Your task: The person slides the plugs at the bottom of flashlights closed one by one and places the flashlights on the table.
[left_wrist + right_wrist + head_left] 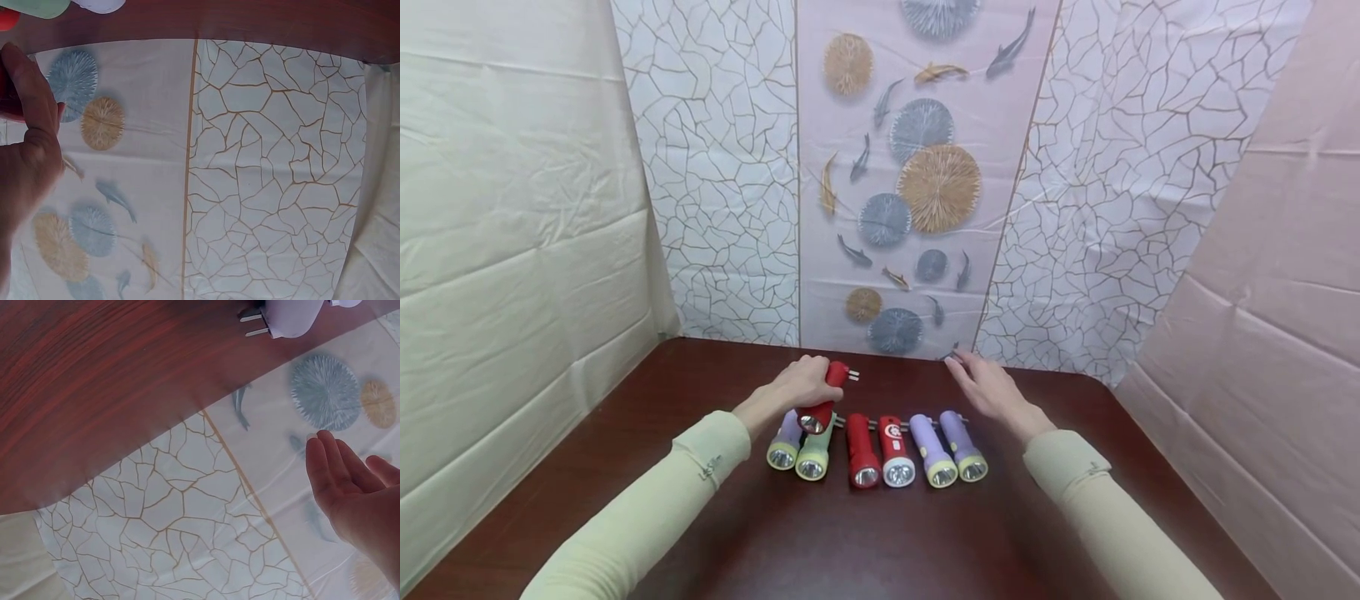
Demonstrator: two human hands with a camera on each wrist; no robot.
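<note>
My left hand (800, 383) grips a red flashlight (817, 415) with two metal prongs at its rear. It is held lens-down over a green flashlight (816, 447), partly covering that one and a purple flashlight (787, 435) beside it. To the right lie a plain red flashlight (861, 442), a red one with a white head (896, 446), a lavender flashlight (931, 442) and a darker purple flashlight (960, 440). My right hand (994, 390) holds nothing; its fingers are extended, behind and right of the row. In the right wrist view, that hand (350, 494) shows its fingers nearly straight.
The flashlights lie side by side on a dark reddish-brown table (820, 550), lenses toward me and prongs toward the back. A patterned cloth (722, 167) hangs at the table's back edge. Pale cloth walls (520, 208) stand on the left and right.
</note>
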